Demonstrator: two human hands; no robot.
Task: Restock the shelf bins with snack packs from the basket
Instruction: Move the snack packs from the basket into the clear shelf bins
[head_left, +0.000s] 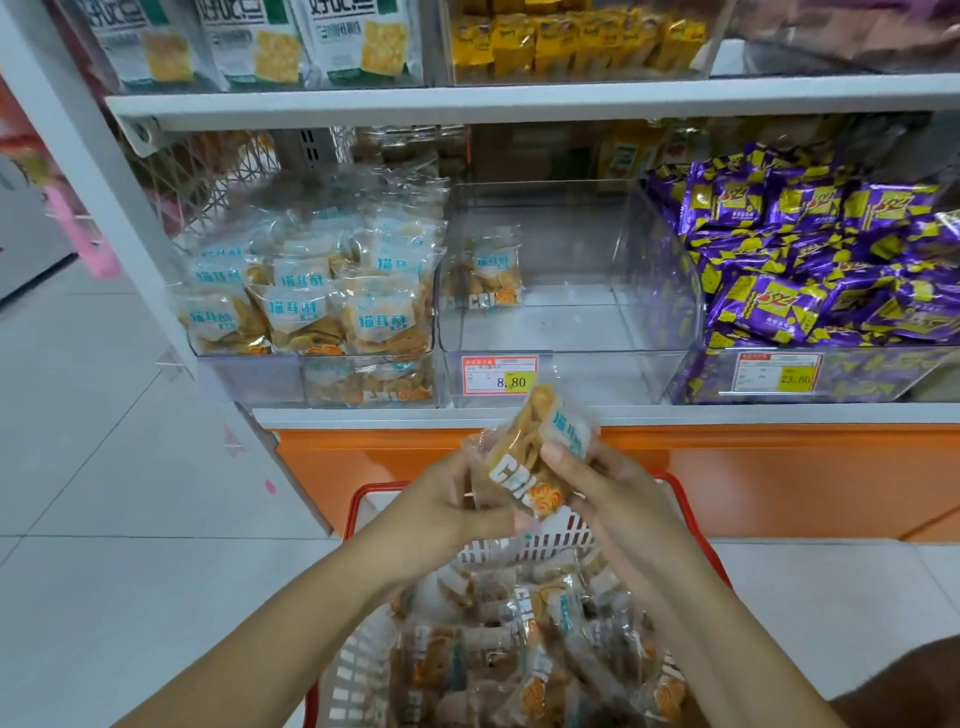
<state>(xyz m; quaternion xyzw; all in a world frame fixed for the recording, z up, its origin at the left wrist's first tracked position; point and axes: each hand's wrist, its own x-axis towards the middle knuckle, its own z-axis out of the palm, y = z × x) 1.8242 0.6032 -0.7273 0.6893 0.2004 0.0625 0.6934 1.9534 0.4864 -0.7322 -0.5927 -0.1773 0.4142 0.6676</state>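
Got one crisp snack pack (535, 457) pinched between my left hand (441, 499) and right hand (602, 493). The red basket (691, 525) full of packs sits below them, the clear middle bin (571, 332) just beyond.

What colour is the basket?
The basket has a red rim and white slatted walls, in the head view.

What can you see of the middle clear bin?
The middle bin is clear plastic, open-topped, upright on the white shelf between a bin of pale snack packs and a bin of purple packs. It is nearly empty: one snack pack stands against its left side. A red-bordered price tag reading 8.80 is on its front.
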